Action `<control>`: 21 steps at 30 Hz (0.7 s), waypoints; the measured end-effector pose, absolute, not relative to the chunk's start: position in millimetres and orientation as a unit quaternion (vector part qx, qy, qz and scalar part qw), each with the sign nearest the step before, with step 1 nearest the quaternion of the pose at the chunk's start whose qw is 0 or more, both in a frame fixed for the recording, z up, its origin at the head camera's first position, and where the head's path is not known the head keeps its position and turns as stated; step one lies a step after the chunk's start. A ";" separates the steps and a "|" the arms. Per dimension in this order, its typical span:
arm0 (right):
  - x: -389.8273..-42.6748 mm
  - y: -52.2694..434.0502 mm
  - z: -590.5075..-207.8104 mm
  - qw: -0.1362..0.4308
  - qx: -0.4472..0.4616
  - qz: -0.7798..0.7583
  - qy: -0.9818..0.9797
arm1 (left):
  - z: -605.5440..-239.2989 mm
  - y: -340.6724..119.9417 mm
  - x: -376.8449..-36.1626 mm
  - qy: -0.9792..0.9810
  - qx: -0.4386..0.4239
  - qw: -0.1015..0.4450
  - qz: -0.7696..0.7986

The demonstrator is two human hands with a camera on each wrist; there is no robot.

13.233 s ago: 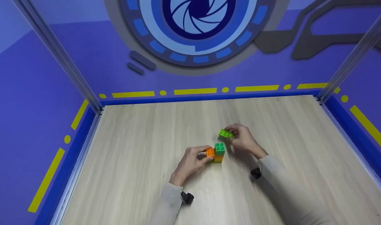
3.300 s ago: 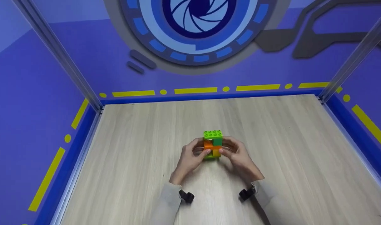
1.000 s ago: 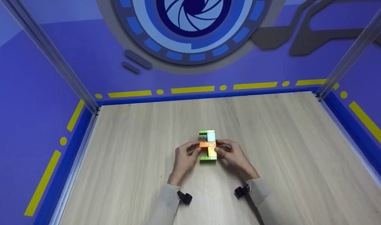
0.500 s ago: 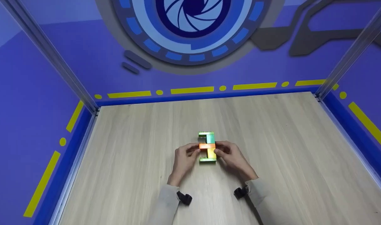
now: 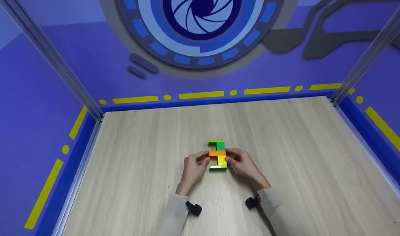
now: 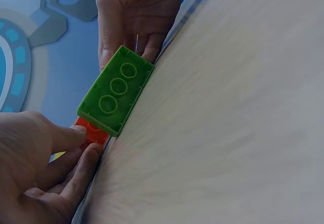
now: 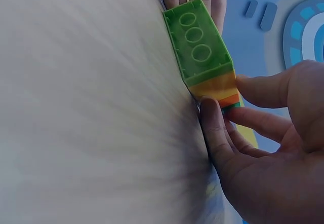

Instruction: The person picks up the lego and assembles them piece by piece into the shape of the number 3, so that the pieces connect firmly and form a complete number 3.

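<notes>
A stack of toy bricks [image 5: 218,154] lies on its side on the wooden table [image 5: 285,147], with light green bricks at both ends and dark green, orange and yellow between. My left hand [image 5: 202,158] pinches the orange brick [image 6: 90,130] from the left. From the right, my right hand [image 5: 230,159] pinches the orange and yellow bricks [image 7: 217,87]. The left wrist view faces the hollow underside of the near light green brick [image 6: 116,89], with my left hand [image 6: 86,143] below it. In the right wrist view the same underside [image 7: 200,49] shows, and my right hand [image 7: 225,102] grips just behind it.
Purple walls with yellow dashes [image 5: 201,95] and a blue base strip close in the table on three sides. Metal posts [image 5: 49,62] stand at the back corners. Bare wood lies all around the bricks.
The stack stood upright between both hands 3.3 s ago and now lies on its side. Over the last second it settled slightly lower; both hands kept their hold.
</notes>
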State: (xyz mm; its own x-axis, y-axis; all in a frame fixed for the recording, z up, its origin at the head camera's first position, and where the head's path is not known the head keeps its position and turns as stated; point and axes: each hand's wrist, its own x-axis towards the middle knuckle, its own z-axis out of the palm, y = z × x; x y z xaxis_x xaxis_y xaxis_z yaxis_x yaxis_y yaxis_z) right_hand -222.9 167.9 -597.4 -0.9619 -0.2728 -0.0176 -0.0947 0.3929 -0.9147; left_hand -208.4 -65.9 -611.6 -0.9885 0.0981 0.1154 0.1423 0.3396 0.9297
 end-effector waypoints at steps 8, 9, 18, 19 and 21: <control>-223.5 165.5 -597.0 0.083 -0.106 -0.532 0.836 | -608.6 -66.8 -207.6 -0.826 -0.077 0.012 -0.558; -223.6 165.0 -596.9 0.083 -0.106 -0.531 0.836 | -608.2 -67.0 -207.5 -0.827 -0.078 0.012 -0.557; -223.5 161.4 -594.4 0.089 -0.090 -0.539 0.833 | -605.6 -70.9 -208.5 -0.839 -0.083 0.000 -0.538; -223.7 161.3 -594.0 0.090 -0.089 -0.541 0.831 | -604.8 -71.3 -208.7 -0.839 -0.084 -0.002 -0.538; -224.1 161.7 -593.1 0.094 -0.089 -0.541 0.831 | -603.3 -72.3 -209.1 -0.839 -0.087 -0.007 -0.537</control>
State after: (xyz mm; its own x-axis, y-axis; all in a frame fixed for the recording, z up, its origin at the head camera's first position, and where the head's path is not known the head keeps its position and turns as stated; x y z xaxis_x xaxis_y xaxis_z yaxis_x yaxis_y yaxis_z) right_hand -224.1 161.7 -593.1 -0.9665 -0.2498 -0.0592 -0.0467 0.3977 -0.9163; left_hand -209.1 -72.3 -603.3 -0.9846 0.1543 0.0821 0.1393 0.4087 0.9020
